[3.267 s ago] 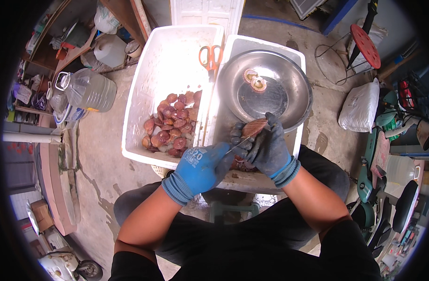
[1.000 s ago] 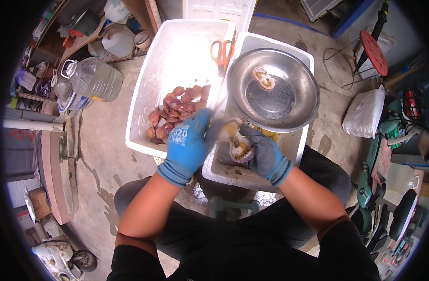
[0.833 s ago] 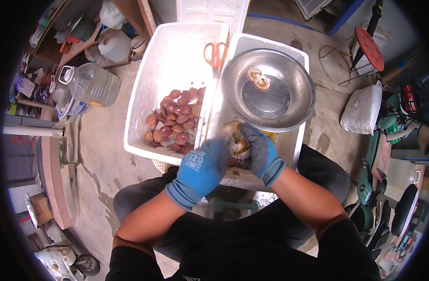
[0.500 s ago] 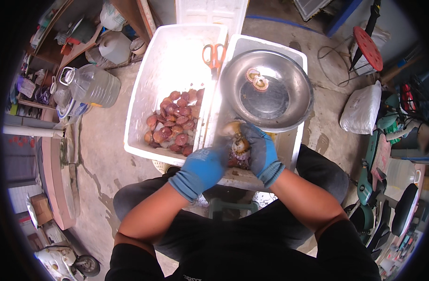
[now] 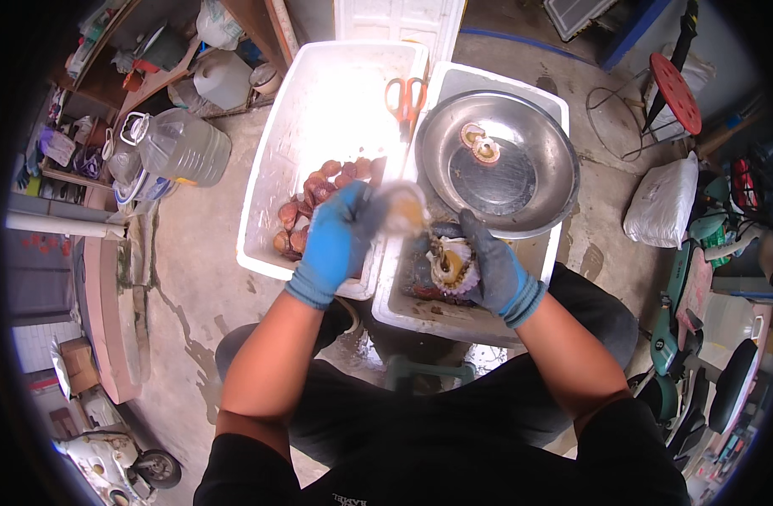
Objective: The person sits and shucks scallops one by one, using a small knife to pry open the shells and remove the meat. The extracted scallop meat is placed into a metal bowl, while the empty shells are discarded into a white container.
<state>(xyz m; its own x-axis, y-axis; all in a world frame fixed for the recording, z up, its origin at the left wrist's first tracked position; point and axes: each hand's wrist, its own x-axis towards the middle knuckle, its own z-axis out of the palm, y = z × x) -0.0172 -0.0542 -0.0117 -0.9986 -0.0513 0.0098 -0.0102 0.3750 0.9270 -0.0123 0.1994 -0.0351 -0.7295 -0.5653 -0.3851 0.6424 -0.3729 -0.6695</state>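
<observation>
My left hand (image 5: 340, 232), in a blue work glove, is closed on a scallop shell half (image 5: 405, 208) that is blurred by motion. It hovers above the wall between the two foam boxes. My right hand (image 5: 498, 268), gloved the same way, grips an opened scallop (image 5: 454, 265) with its flesh and dark frilled edge facing up, over the right foam box (image 5: 403, 314). Reddish-brown whole scallops (image 5: 319, 187) are heaped in the left foam box (image 5: 266, 211), partly hidden behind my left hand. Two scallop pieces (image 5: 481, 145) lie in a steel basin (image 5: 563, 181) resting on the right box.
Orange-handled scissors (image 5: 405, 101) stand at the wall between the boxes. A large plastic water jug (image 5: 184, 148) is on the floor to the left. On the right are a red stool (image 5: 675, 94), a white sack (image 5: 663, 198) and a green scooter (image 5: 669, 316).
My left hand has moved up and left, away from my right hand, carrying a shell half. My right hand keeps hold of the opened scallop. The whole view has shifted slightly.
</observation>
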